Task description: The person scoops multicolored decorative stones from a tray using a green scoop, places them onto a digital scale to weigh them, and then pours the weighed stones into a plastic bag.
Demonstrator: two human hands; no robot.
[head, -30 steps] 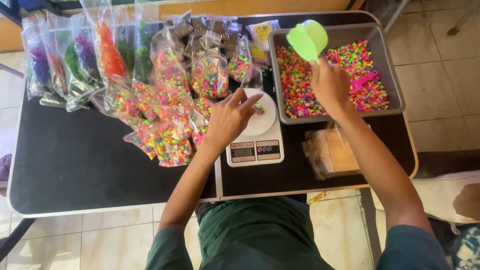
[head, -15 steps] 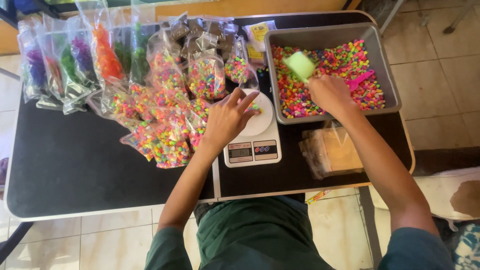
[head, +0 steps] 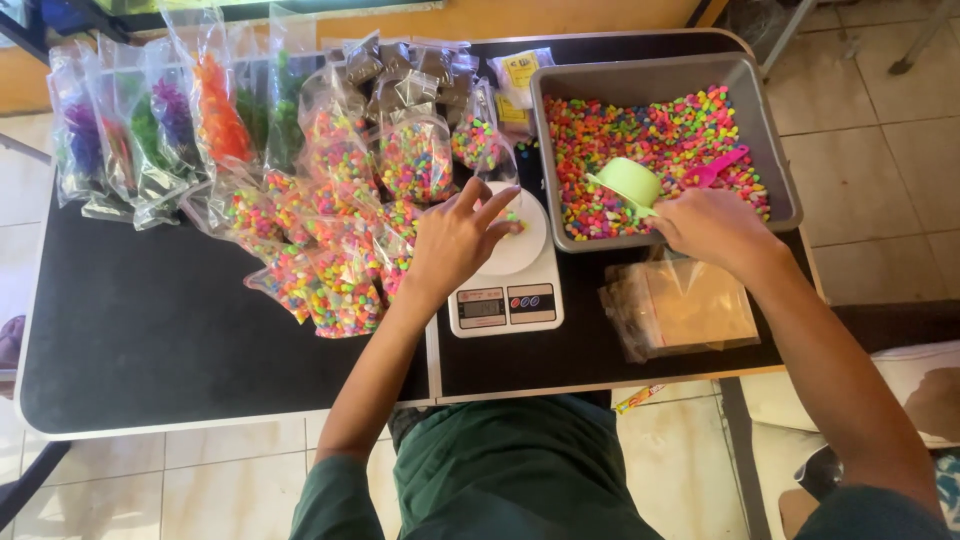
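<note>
Your green scoop [head: 628, 184] sits bowl-down in the coloured pebbles [head: 655, 140] that fill the grey tub [head: 770, 150] at the far right of the black table [head: 150, 340], and your right hand [head: 712, 228] is closed on its handle at the tub's near edge, so the step in hand looks like loading the scoop. A pink scoop [head: 715, 170] lies loose in the pebbles just to the right, untouched. To the left of the tub stands the white kitchen scale [head: 505, 290], its round plate [head: 515, 245] carrying what seems to be a clear bag with a few pebbles in it; your left hand [head: 455, 240] rests over the left side of that plate, fingers spread and pointing far-right, apparently steadying the bag, though whether it truly pinches the bag you cannot tell from here. As a judgement, the next move calls for lifting the scoop level so nothing spills, carrying it left over the tub's rim, and tipping it gently at the bag's mouth while you watch the scale's display. Your right forearm runs in from the near right, wrist bent down into the tub; your left forearm reaches straight away from your body. Near the tub lies a stack of empty clear bags [head: 685, 305], and filled pebble bags [head: 340, 260] crowd the table's far left.
</note>
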